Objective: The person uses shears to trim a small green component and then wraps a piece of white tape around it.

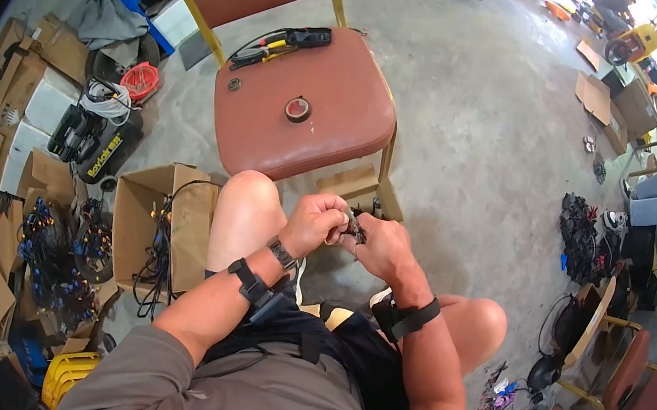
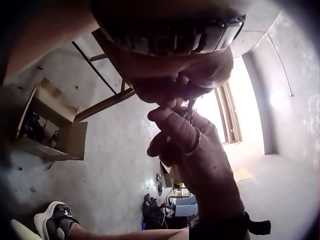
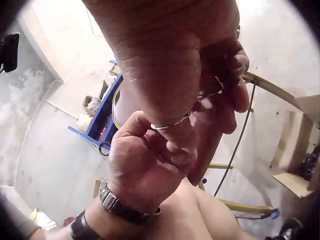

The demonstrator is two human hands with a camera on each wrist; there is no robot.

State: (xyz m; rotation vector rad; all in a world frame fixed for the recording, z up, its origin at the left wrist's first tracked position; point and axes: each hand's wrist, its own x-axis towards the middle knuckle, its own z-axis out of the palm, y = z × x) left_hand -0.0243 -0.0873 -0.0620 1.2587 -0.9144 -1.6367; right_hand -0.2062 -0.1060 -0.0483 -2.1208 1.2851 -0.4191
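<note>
My left hand and right hand meet in front of my knees, and their fingertips pinch a small dark piece between them. Fingers cover most of it, so I cannot tell its kind. A thin, pale wire-like strand crosses the right thumb in the right wrist view. In that view the left hand comes up from below, its fingers bent against the right hand's. Seen from the left wrist, the right hand reaches up to the left fingertips.
Ahead stands a brown padded chair bearing a roll of tape, a small ring and yellow-and-black tools. An open carton with cables sits left of my knee. Beneath the chair's front is another carton.
</note>
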